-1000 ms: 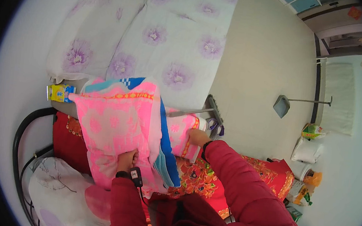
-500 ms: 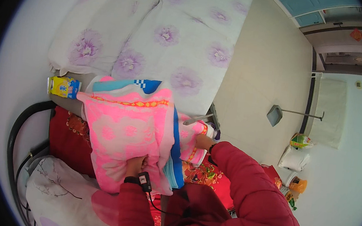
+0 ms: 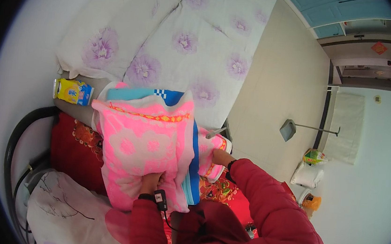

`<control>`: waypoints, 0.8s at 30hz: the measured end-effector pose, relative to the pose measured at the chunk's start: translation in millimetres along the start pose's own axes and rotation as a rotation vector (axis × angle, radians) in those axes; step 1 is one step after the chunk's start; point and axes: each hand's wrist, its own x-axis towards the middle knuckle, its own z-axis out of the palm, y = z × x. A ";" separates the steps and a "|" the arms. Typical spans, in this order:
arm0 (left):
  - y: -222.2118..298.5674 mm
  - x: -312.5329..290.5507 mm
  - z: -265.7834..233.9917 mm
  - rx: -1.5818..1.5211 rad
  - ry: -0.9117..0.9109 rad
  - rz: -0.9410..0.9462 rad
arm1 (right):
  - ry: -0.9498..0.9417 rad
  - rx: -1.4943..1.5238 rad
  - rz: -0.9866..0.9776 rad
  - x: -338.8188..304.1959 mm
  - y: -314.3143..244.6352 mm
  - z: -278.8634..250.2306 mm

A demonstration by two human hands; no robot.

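Note:
A pink-and-white flowered towel [image 3: 139,140] lies spread over a stack with a blue towel [image 3: 194,164] under it. My left hand [image 3: 152,182] is closed on a fold of the pink towel near its lower edge. To the right, my right hand [image 3: 222,158] is closed at a narrower pink folded towel [image 3: 207,153] with an orange-patterned border; its fingertips are partly hidden against the cloth. A light blue cloth with a checked strip [image 3: 160,93] shows at the far side of the stack.
A yellow-and-blue packet [image 3: 72,92] stands at the left, near a black metal bed rail [image 3: 17,135]. Beyond lies a bed with a purple-flowered sheet [image 3: 184,41]. Red cushions [image 3: 76,157] and a pale pillow [image 3: 65,208] lie close by. A dustpan [image 3: 288,129] rests on the floor.
The view has shifted slightly, so the towels sit a little farther right in the picture. Both hands keep their places on the cloth, and the pink towel's top corner bulges slightly more.

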 end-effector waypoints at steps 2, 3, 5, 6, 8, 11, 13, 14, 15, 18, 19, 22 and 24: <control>-1.3 0.5 -0.2 -0.009 -0.008 -0.012 | 0.002 -0.029 0.021 0.0 -2.7 -0.9; -3.0 1.4 -0.1 -0.017 -0.005 0.010 | 0.040 -0.019 0.014 -0.1 -5.1 -0.4; -8.4 3.9 0.9 -0.028 0.021 0.020 | 0.062 -0.046 -0.019 1.0 -8.4 -1.1; -12.3 6.4 3.8 -0.013 0.082 0.066 | 0.030 -0.056 -0.003 2.7 -10.4 -1.6; -19.2 11.9 6.9 0.008 0.070 0.193 | -0.030 -0.087 0.043 5.7 -13.5 -3.4; -26.4 20.7 8.3 0.030 0.094 0.247 | -0.086 -0.118 0.035 8.5 -14.8 -7.6; -27.0 24.6 5.9 0.063 0.095 0.190 | -0.095 -0.086 0.007 9.5 -14.5 -10.6; -27.2 25.5 5.4 0.035 0.054 0.211 | -0.105 -0.067 -0.017 9.6 -13.5 -12.1; -27.5 25.7 4.7 0.017 0.049 0.210 | -0.110 -0.072 -0.041 10.0 -12.9 -13.2; -28.8 25.4 3.2 0.030 0.009 0.298 | -0.104 -0.065 -0.102 12.4 -12.4 -14.6; -30.5 26.2 3.5 0.049 -0.018 0.332 | -0.128 -0.073 -0.078 13.5 -12.7 -14.5; -38.2 34.5 2.6 0.025 -0.016 0.334 | -0.148 -0.117 -0.033 16.7 -13.3 -15.2; -45.4 44.2 1.8 0.152 0.054 0.528 | -0.159 -0.121 -0.028 16.0 -13.9 -15.4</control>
